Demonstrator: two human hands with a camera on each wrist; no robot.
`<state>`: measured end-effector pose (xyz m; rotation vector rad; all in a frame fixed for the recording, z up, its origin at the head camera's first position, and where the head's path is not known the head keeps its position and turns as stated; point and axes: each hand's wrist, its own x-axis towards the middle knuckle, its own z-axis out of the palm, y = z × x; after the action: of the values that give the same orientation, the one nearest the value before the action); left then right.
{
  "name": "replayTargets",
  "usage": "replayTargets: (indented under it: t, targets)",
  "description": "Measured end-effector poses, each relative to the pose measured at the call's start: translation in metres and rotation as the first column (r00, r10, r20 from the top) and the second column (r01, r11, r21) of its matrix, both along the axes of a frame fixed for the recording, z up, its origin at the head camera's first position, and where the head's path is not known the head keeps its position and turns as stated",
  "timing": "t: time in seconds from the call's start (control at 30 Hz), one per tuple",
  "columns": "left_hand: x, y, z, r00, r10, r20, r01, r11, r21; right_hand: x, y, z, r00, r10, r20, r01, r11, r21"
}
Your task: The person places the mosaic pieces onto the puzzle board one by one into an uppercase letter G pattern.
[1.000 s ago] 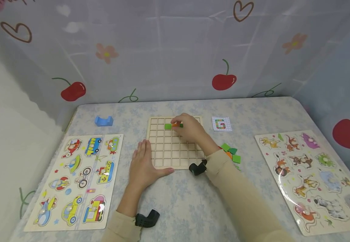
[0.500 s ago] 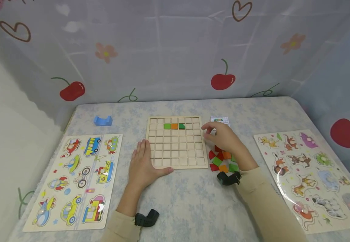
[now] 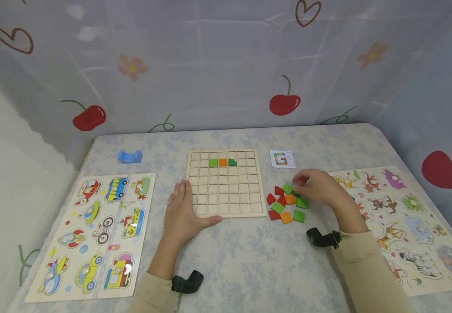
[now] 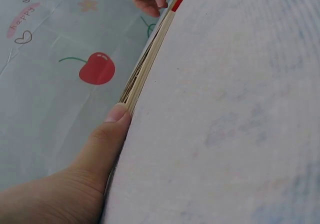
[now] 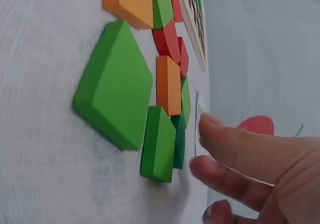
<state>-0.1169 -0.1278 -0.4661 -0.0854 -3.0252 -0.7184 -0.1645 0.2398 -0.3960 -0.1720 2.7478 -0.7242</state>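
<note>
Tiles (image 3: 286, 202) sit loose on the table just right of the grid board (image 3: 226, 204), directly under and left of your right hand (image 3: 320, 188). Its fingers are loosely curled over the pile's far-right edge, tips just beside a green tile (image 5: 159, 144), pinching nothing yet. Your left hand (image 3: 181, 215) lies flat, fingers together, thumb along the board's near-left corner. Right hand is the nearer one by far.

A child's play corner: cherry-print curtain (image 3: 226, 65), picture puzzles (image 3: 93, 234).
</note>
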Motion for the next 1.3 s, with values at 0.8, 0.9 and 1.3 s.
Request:
replayTargets:
  t: [0.8, 0.9, 1.3]
  targets:
    - [-0.003, 0.002, 0.004, 1.0, 0.004, 0.017, -0.004, 1.0, 0.029, -0.002, 0.011, -0.012, 1.0, 0.004, 0.013, -0.003, 0.999, -0.034]
    - [-0.003, 0.002, 0.004, 1.0, 0.002, 0.008, -0.002, 1.0, 0.029, -0.002, 0.012, -0.013, 1.0, 0.007, 0.001, -0.007, 0.998, -0.062]
    - [-0.001, 0.001, 0.0, 1.0, 0.0, -0.02, 0.0, 1.0, 0.019, -0.007, 0.02, -0.016, 1.0, -0.005, -0.023, 0.002, 0.993, -0.12]
